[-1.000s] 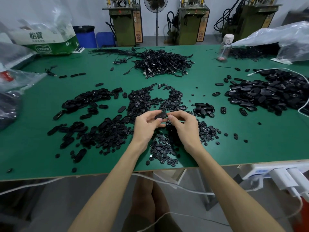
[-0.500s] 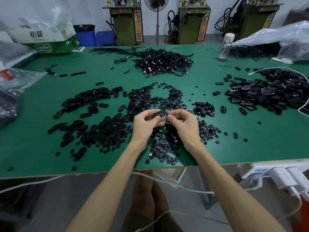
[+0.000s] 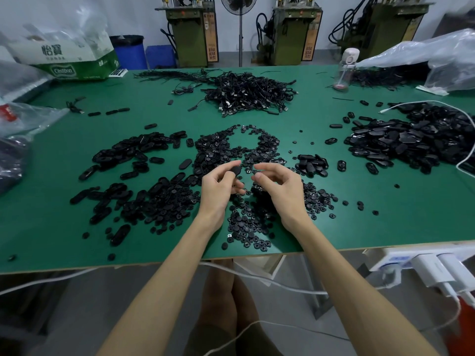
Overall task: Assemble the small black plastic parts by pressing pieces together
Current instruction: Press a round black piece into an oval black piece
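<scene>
The left hand (image 3: 223, 185) pinches an oval black piece (image 3: 235, 171); the right hand (image 3: 279, 186) pinches what looks like a small round part (image 3: 255, 171), just apart from it (not yet pressed together). Large loose heaps (image 3: 164, 199) cover the green surface (image 3: 359, 214), so much work apparently remains.

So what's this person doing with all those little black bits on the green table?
A person is assembling small plastic parts by hand. The left hand pinches an oval black plastic shell; the right hand holds a tiny black piece beside it, not yet joined. Heaps of loose black parts cover the green table.
</scene>
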The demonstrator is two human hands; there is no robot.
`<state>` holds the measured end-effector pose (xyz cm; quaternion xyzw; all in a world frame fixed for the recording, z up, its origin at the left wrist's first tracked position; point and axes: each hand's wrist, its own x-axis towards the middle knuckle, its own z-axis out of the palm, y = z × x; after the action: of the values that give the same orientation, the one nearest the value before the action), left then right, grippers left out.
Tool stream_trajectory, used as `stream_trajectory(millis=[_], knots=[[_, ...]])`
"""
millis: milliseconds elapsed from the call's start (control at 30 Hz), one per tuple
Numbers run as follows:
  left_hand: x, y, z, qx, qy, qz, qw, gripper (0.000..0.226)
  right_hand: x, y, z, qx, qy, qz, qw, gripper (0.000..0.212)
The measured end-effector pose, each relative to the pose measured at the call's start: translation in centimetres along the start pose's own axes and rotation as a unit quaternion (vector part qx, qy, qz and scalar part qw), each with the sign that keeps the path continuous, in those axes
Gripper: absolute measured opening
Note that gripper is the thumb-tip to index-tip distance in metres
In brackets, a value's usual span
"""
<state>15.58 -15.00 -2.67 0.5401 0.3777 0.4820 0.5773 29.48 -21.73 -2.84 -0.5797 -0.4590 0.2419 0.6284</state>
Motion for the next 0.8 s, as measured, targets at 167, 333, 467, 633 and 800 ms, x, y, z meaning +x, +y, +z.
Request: stream_trajectory(millis=[167, 333, 467, 633, 800], knots=[[-0.09, 0.10, 0.06, 0.006, 0.001, 0.003, 1.000, 0.026, 0.03, 0.06, -0.01, 0.012, 0.000, 0.000, 1.000, 0.013], [-0.01, 0.04, 0.07, -0.010, 0.001, 0.005, 1.000, 0.017, -0.04, 0.21, 0.12, 0.058, 0.001, 0.020, 0.998, 0.010], [-0.03, -0.04, 0.07, -0.022, 0.005, 0.007, 1.000, 0.012, -0.03, 0.27, 0.21, 0.072, 0.000, 0.030, 0.997, 0.007], [-0.16, 0.00, 0.09, -0.040, 0.000, 0.014, 0.999, 0.014, 0.09, 0.31, -0.06, 0.037, 0.019, 0.005, 0.999, 0.004], [-0.22, 0.01, 0.07, -0.043, -0.011, 0.015, 0.999, 0.017, 0.11, 0.31, -0.11, 0.047, 0.033, 0.021, 0.998, 0.001]])
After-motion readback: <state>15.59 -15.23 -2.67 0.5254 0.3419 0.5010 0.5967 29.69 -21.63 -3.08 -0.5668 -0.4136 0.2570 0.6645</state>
